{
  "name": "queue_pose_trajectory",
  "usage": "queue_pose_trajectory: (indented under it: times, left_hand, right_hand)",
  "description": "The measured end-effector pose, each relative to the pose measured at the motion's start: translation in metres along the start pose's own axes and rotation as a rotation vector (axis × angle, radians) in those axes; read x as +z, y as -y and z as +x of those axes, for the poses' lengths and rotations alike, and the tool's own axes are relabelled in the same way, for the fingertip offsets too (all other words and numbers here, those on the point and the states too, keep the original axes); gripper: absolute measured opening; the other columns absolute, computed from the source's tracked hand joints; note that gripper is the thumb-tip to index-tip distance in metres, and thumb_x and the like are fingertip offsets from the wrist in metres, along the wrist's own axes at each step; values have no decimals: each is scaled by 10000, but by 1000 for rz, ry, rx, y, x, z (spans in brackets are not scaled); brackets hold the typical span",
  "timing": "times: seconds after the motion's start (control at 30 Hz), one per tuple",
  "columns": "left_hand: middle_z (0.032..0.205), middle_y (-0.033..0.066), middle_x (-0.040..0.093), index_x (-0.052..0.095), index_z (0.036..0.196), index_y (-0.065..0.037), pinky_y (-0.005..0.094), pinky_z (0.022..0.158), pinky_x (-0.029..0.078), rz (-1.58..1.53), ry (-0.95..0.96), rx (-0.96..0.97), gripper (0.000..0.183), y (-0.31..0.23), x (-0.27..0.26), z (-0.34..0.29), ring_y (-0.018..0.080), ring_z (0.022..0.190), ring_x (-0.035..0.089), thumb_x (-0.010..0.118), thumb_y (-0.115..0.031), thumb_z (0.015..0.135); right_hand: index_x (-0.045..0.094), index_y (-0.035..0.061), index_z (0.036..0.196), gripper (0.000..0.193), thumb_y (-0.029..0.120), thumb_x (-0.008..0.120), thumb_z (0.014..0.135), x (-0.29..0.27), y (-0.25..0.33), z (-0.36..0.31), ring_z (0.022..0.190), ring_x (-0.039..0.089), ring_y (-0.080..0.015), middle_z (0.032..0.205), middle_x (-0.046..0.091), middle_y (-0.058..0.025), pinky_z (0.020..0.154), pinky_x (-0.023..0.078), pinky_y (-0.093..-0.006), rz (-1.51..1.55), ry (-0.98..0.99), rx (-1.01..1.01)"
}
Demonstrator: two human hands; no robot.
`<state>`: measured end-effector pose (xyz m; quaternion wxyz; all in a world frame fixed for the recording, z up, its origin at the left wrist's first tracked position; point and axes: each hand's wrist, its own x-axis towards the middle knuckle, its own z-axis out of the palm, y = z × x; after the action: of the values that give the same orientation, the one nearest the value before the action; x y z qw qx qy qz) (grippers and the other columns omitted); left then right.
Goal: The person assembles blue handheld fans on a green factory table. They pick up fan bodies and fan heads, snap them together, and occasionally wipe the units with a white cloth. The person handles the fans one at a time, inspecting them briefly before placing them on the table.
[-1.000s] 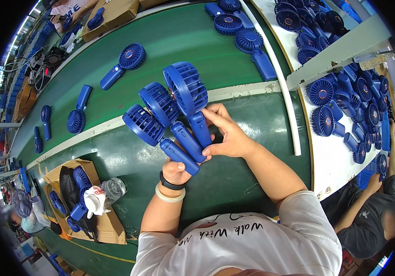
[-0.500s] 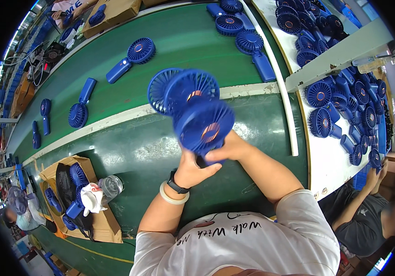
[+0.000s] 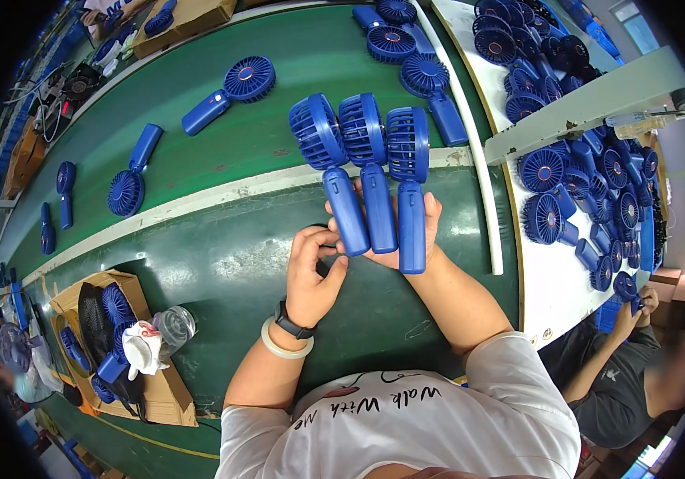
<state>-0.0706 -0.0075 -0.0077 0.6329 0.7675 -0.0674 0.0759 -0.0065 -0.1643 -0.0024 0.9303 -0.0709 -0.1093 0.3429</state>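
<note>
Three blue handheld fans stand side by side in front of me, cages up and handles down: a left fan [image 3: 347, 215], a middle fan [image 3: 378, 211] and a right fan [image 3: 412, 231]. My right hand [image 3: 432, 227] is closed around them from behind and below; most of its fingers are hidden by the handles. Beside the lower end of the left fan's handle is my left hand [image 3: 314, 271], its thumb and curved fingers apart and nothing between them. Its fingertips come close to that handle; whether they touch it I cannot tell.
More fans, such as one fan [image 3: 248, 79], lie on the green belt [image 3: 183, 152]. A white table [image 3: 554, 291] at right carries a heap of fans. At left, a cardboard box [image 3: 179, 399] holds fans, beside a clear jar [image 3: 176, 327]. A co-worker [image 3: 626, 383] sits at right.
The three fans have turned from a blurred, overlapping bunch into an even row with their cages edge-on. My left hand has come off them to the left; my right hand holds them.
</note>
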Motion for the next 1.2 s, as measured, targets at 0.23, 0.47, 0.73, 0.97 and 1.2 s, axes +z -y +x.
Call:
queue_pose_trajectory:
  times: [0.23,0.47,0.73,0.97,1.2]
  left_hand:
    - [1015,128,519,543,985,8,281,735,507,55,26,8,296,1,-3,-1,221,875,569,613,80,707]
    - [1024,115,527,562,955,10,271,733,505,7,37,3,259,5,4,3,199,875,569,585,103,715]
    - [995,112,536,576,964,-49,294,720,513,87,17,122,265,6,3,5,218,843,586,608,42,717]
    - [962,86,544,584,928,-49,282,733,500,47,16,70,215,5,-4,-4,177,814,584,621,0,722]
    - [958,71,530,577,922,-52,292,728,500,65,-6,71,216,2,-2,-8,181,811,574,615,6,717]
  right_hand:
    - [323,75,1358,924,701,524,708,-1,0,3,1173,434,-403,1338,329,-264,915,417,-527,30,111,27]
    - [318,6,1344,936,599,621,685,52,28,-25,1106,482,-470,1301,390,-270,862,463,-559,-383,-215,-172]
    - [430,-17,1200,633,208,701,675,88,87,-252,778,620,-224,955,594,-100,706,532,-341,-998,-946,-480]
    - [383,-48,1274,749,151,727,639,67,104,-373,1099,449,-291,1223,447,-161,988,328,-390,-2130,-1347,-120]
    - [431,-28,1247,672,286,715,726,38,150,-370,1168,390,-400,1250,410,-261,999,323,-449,-2751,-1482,-163]
